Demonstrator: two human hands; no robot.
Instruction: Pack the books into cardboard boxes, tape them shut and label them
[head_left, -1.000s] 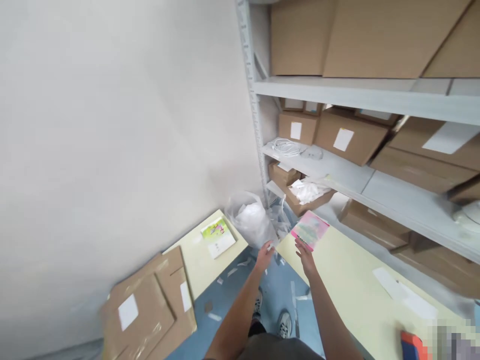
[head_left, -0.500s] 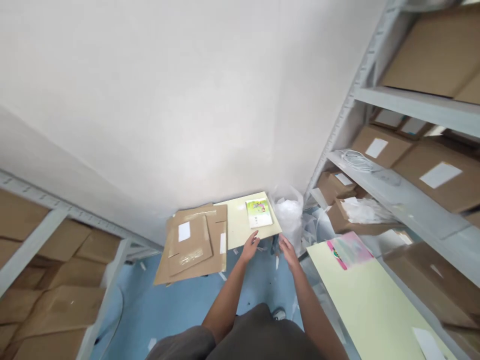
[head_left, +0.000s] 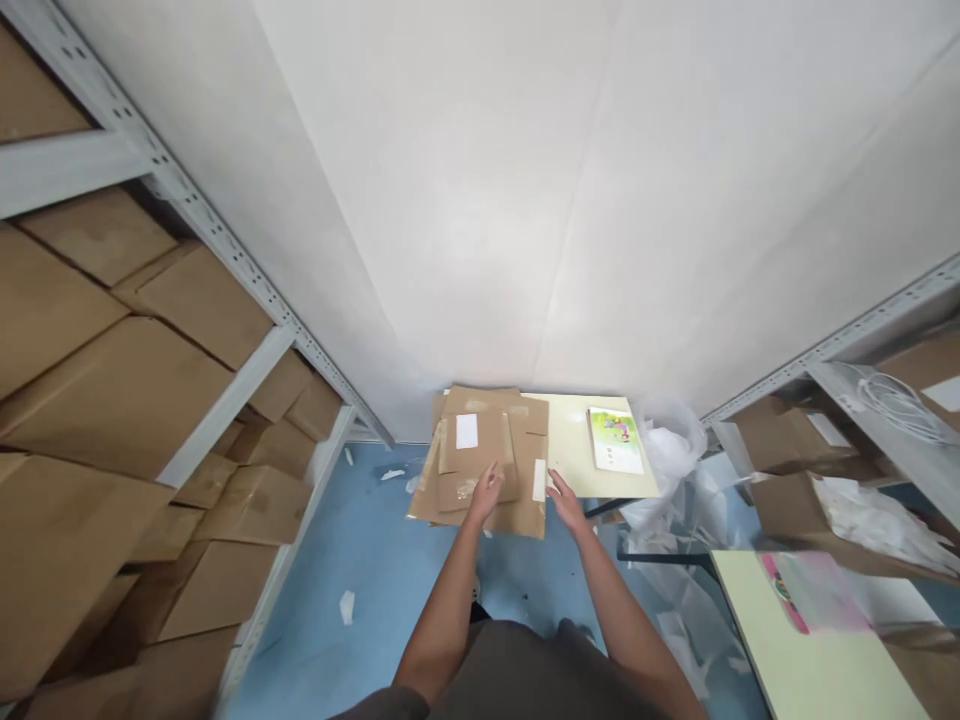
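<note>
Flattened cardboard sheets (head_left: 529, 510) lie stacked on the pale yellow table (head_left: 571, 425), with a smaller flat cardboard piece (head_left: 491, 445) bearing a white label on top. My left hand (head_left: 487, 490) is over the lower part of that smaller piece, fingers apart and holding nothing; whether it touches the cardboard I cannot tell. Beside the stack's right edge, my right hand (head_left: 566, 503) is open, with nothing in it. A book with a green and white cover (head_left: 615, 440) lies on the table, up and to the right of my right hand.
Shelves of cardboard boxes (head_left: 217, 420) stand on the left. At right are a bag of white material (head_left: 664, 450), an open box of white wrapping (head_left: 847, 525), and a second table (head_left: 795, 665) with a pink clear pouch (head_left: 821, 590). Paper scraps litter the blue floor (head_left: 360, 570).
My view has turned left, so the cardboard stack now sits in front of me. My hands have gone from in front of the book to the cardboard; both remain empty.
</note>
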